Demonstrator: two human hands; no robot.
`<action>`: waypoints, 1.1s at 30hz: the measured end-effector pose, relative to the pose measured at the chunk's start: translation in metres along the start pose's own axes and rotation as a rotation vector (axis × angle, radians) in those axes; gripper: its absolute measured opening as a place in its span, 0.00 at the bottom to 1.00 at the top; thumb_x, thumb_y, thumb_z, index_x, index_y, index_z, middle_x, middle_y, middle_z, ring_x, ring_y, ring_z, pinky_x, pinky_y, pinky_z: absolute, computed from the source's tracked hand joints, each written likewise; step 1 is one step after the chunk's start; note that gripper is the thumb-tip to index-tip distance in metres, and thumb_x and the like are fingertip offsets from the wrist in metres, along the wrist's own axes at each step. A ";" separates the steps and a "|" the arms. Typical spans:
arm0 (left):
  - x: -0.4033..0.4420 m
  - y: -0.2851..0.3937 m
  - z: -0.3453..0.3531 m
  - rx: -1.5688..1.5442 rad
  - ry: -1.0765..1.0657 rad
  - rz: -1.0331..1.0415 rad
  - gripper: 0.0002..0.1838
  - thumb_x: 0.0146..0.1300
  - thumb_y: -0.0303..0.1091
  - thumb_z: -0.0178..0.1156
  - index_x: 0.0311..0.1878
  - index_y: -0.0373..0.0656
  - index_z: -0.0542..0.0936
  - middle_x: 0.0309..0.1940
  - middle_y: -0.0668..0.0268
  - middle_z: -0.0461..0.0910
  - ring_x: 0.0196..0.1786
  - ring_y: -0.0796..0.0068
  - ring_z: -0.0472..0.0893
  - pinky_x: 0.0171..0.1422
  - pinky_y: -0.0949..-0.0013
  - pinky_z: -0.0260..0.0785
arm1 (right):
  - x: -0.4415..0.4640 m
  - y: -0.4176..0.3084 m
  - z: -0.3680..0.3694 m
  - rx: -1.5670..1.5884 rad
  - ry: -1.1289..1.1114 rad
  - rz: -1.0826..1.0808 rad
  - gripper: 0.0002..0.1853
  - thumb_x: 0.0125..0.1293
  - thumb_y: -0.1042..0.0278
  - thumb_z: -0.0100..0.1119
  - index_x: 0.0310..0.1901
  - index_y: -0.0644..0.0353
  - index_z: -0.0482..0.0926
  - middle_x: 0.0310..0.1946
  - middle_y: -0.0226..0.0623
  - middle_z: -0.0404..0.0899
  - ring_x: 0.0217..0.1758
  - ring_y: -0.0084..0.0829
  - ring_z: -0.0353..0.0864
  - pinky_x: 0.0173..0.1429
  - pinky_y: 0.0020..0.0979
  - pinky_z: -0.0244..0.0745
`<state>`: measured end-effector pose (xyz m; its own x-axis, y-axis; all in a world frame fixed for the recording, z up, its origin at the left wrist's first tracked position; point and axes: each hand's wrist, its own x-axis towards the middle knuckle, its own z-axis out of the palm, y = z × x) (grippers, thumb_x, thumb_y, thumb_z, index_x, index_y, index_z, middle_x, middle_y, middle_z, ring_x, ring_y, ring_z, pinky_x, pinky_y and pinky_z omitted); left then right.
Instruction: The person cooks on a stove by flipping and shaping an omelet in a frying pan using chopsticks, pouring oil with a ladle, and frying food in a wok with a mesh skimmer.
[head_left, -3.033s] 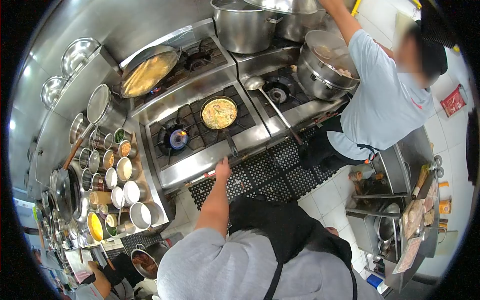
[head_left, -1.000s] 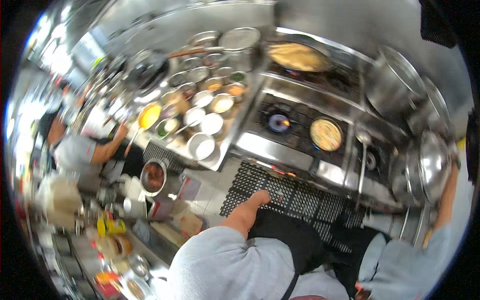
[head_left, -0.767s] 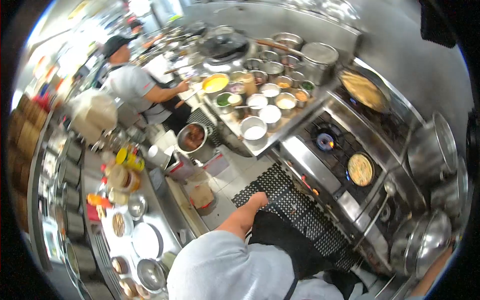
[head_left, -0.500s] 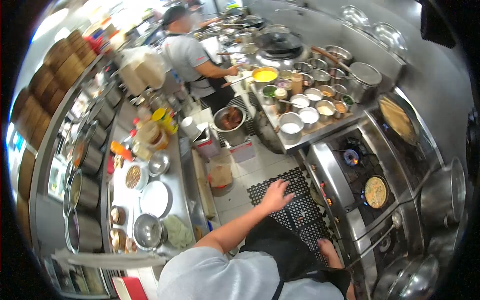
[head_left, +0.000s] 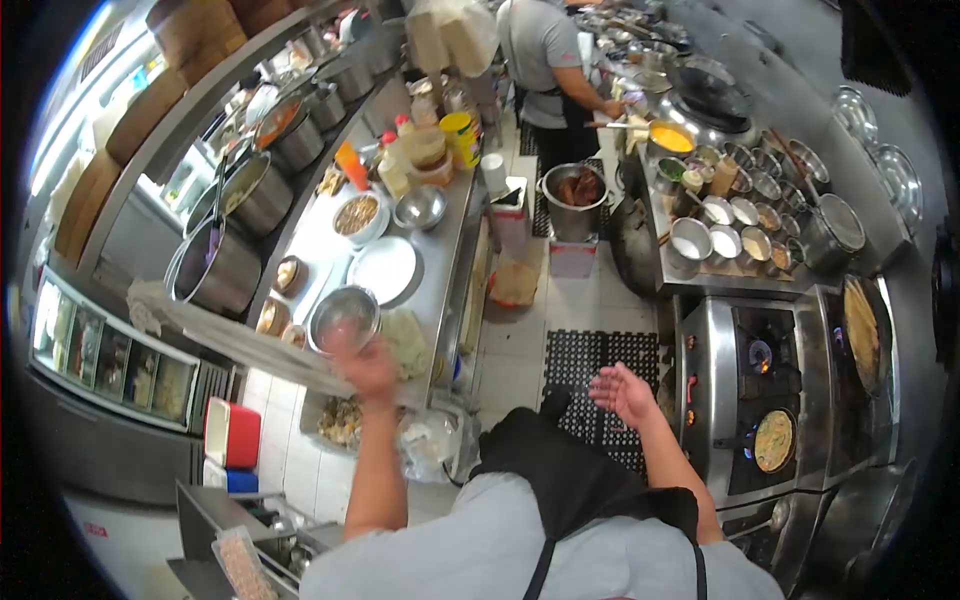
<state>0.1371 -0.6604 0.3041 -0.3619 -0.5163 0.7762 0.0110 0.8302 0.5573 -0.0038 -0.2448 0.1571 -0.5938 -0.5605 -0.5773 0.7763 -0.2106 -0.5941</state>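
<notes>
My left hand [head_left: 368, 368], smeared by motion, reaches to the near side of a metal mixing bowl [head_left: 352, 301] on the steel counter. Whether its fingers touch the rim I cannot make out. Beside that bowl lie a folded green cloth [head_left: 405, 343] and a white plate [head_left: 383, 270]. Above the floor mat, my right hand [head_left: 624, 394] is raised with fingers apart and nothing in it. Over on the stove, a pan [head_left: 775, 441] holds a flat, omelette-like food.
A co-worker [head_left: 545, 60] stands at the far stove. On the floor are a large pot [head_left: 575, 205] with dark red contents, a black rubber mat [head_left: 600, 370] and a red cooler box [head_left: 232, 433]. A burner [head_left: 760, 355] shows a blue flame.
My view has turned left. My left hand has swung from above the mat over to the mixing bowl on the left counter. My right hand has come up and forward.
</notes>
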 end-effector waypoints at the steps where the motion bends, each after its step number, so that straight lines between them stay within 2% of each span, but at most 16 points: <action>1: 0.029 -0.010 -0.037 0.411 0.218 0.170 0.27 0.62 0.30 0.62 0.62 0.30 0.66 0.56 0.49 0.70 0.61 0.52 0.70 0.68 0.52 0.60 | -0.001 0.003 -0.001 -0.056 0.043 0.037 0.24 0.75 0.47 0.44 0.54 0.63 0.70 0.46 0.43 0.80 0.46 0.38 0.82 0.47 0.37 0.79; 2: 0.053 -0.013 -0.058 0.583 0.493 0.144 0.30 0.63 0.33 0.64 0.63 0.30 0.64 0.59 0.46 0.66 0.64 0.49 0.67 0.70 0.51 0.59 | 0.000 0.005 -0.001 -0.063 0.040 0.050 0.24 0.75 0.48 0.45 0.54 0.63 0.70 0.45 0.43 0.80 0.45 0.38 0.82 0.47 0.37 0.79; 3: 0.076 -0.016 -0.087 0.771 0.578 0.164 0.36 0.61 0.37 0.68 0.65 0.29 0.62 0.61 0.43 0.64 0.65 0.47 0.65 0.70 0.50 0.59 | 0.002 0.005 -0.001 -0.072 0.038 0.069 0.23 0.75 0.49 0.45 0.54 0.64 0.71 0.45 0.43 0.80 0.45 0.37 0.82 0.46 0.36 0.79; 4: 0.093 -0.027 -0.102 0.759 0.617 0.145 0.36 0.61 0.37 0.67 0.65 0.29 0.61 0.61 0.42 0.64 0.65 0.47 0.65 0.70 0.50 0.59 | 0.003 0.003 0.005 -0.064 0.043 0.081 0.21 0.74 0.51 0.47 0.54 0.63 0.71 0.45 0.43 0.80 0.45 0.37 0.82 0.46 0.36 0.79; 8: 0.118 -0.038 -0.098 0.647 0.632 0.098 0.34 0.63 0.34 0.65 0.66 0.30 0.61 0.62 0.43 0.64 0.65 0.46 0.66 0.70 0.50 0.59 | 0.015 -0.003 0.018 -0.183 -0.012 0.075 0.21 0.73 0.52 0.50 0.54 0.62 0.72 0.45 0.41 0.80 0.45 0.34 0.82 0.47 0.34 0.78; 11: 0.112 -0.052 -0.099 0.616 0.592 -0.129 0.30 0.64 0.30 0.62 0.66 0.33 0.63 0.62 0.45 0.67 0.65 0.47 0.68 0.69 0.53 0.60 | 0.016 -0.011 0.024 -0.251 -0.023 0.074 0.22 0.73 0.51 0.51 0.56 0.62 0.72 0.48 0.41 0.79 0.46 0.34 0.82 0.48 0.34 0.77; 12: 0.110 -0.055 -0.101 0.708 0.594 -0.067 0.27 0.64 0.27 0.60 0.66 0.35 0.66 0.60 0.47 0.70 0.63 0.49 0.71 0.67 0.55 0.64 | 0.015 -0.013 0.021 -0.256 -0.047 0.087 0.22 0.73 0.51 0.50 0.57 0.61 0.71 0.49 0.41 0.78 0.47 0.33 0.81 0.48 0.35 0.77; 16: 0.093 -0.043 -0.097 0.460 0.617 -0.129 0.24 0.67 0.29 0.58 0.64 0.33 0.66 0.60 0.49 0.72 0.61 0.53 0.74 0.63 0.58 0.68 | 0.012 -0.014 0.010 -0.249 -0.038 0.050 0.21 0.74 0.53 0.48 0.57 0.62 0.71 0.49 0.41 0.78 0.47 0.34 0.81 0.48 0.34 0.78; 19: 0.079 -0.022 -0.081 -0.174 0.551 -0.510 0.25 0.67 0.30 0.59 0.65 0.34 0.65 0.59 0.52 0.72 0.60 0.57 0.74 0.66 0.58 0.65 | 0.014 -0.022 0.020 -0.311 -0.029 0.099 0.21 0.73 0.54 0.50 0.58 0.61 0.72 0.50 0.41 0.79 0.46 0.32 0.82 0.48 0.33 0.78; 21: 0.056 -0.012 -0.061 -0.591 0.490 -0.715 0.24 0.69 0.34 0.59 0.64 0.38 0.67 0.57 0.59 0.73 0.57 0.64 0.75 0.63 0.59 0.67 | 0.006 -0.036 0.041 -0.442 -0.059 0.054 0.20 0.74 0.55 0.50 0.57 0.61 0.73 0.51 0.39 0.79 0.47 0.31 0.82 0.48 0.32 0.77; 23: 0.019 -0.036 -0.047 -0.831 0.226 -0.817 0.23 0.70 0.36 0.56 0.65 0.43 0.67 0.58 0.61 0.74 0.57 0.66 0.75 0.62 0.58 0.69 | 0.008 -0.043 0.060 -0.560 -0.108 0.012 0.21 0.73 0.54 0.50 0.58 0.61 0.73 0.50 0.38 0.79 0.47 0.30 0.81 0.49 0.31 0.77; 25: 0.006 -0.008 -0.035 -1.146 0.145 -0.896 0.22 0.69 0.32 0.55 0.64 0.41 0.68 0.57 0.60 0.75 0.57 0.64 0.76 0.61 0.58 0.69 | 0.018 -0.051 0.079 -0.672 -0.179 -0.046 0.22 0.72 0.53 0.52 0.58 0.62 0.72 0.49 0.37 0.79 0.47 0.29 0.81 0.49 0.30 0.76; 28: -0.005 -0.016 -0.034 -1.369 -0.037 -0.888 0.22 0.65 0.26 0.55 0.63 0.42 0.69 0.56 0.60 0.75 0.57 0.62 0.77 0.63 0.54 0.69 | 0.012 -0.072 0.129 -0.798 -0.320 -0.192 0.22 0.72 0.53 0.53 0.59 0.60 0.73 0.49 0.34 0.79 0.47 0.28 0.80 0.50 0.31 0.76; 30: 0.004 0.029 -0.029 -1.395 -0.115 -0.903 0.24 0.62 0.25 0.56 0.63 0.43 0.69 0.55 0.60 0.76 0.57 0.62 0.77 0.64 0.55 0.69 | 0.005 -0.084 0.174 -1.080 -0.382 -0.549 0.23 0.70 0.55 0.55 0.60 0.61 0.72 0.50 0.38 0.80 0.48 0.32 0.81 0.53 0.33 0.76; 33: -0.005 0.055 -0.017 -1.456 -0.225 -0.926 0.26 0.59 0.25 0.57 0.63 0.42 0.69 0.56 0.60 0.75 0.58 0.61 0.77 0.66 0.55 0.68 | -0.025 -0.093 0.254 -1.109 -0.489 -0.840 0.23 0.68 0.58 0.56 0.59 0.64 0.72 0.49 0.46 0.79 0.51 0.39 0.80 0.56 0.36 0.74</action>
<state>0.1549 -0.6160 0.3357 -0.8432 -0.5297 0.0914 0.4565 -0.6160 0.6420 -0.0075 -0.4147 0.3686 -0.4738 -0.8430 0.2546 -0.4412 -0.0229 -0.8971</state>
